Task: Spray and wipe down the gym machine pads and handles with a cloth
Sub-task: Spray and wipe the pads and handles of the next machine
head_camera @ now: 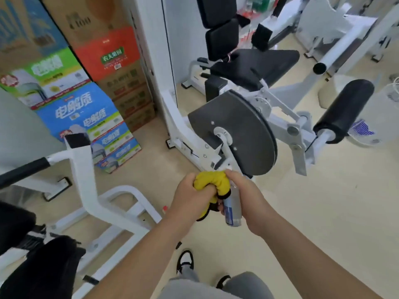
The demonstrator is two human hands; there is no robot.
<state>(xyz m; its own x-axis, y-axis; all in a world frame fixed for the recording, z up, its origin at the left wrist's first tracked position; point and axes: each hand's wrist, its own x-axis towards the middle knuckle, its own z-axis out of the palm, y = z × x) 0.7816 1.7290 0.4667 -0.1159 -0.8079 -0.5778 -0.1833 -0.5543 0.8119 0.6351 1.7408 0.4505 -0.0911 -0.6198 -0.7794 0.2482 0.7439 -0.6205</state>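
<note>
Holding a bunched yellow cloth (210, 182) tight in my left hand (192, 197), I have my right hand (244, 195) wrapped around a spray bottle (232, 210), the two pressed together in front of me above the floor (302, 212). Just beyond my hands stands the gym machine, its dark round disc (244, 134) nearest, a black roller pad (343, 108) to the right and the black seat pad (265, 63) farther back

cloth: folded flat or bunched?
Bunched. The yellow cloth is wadded in the left hand, pressed against the spray bottle held by the right hand.
</note>
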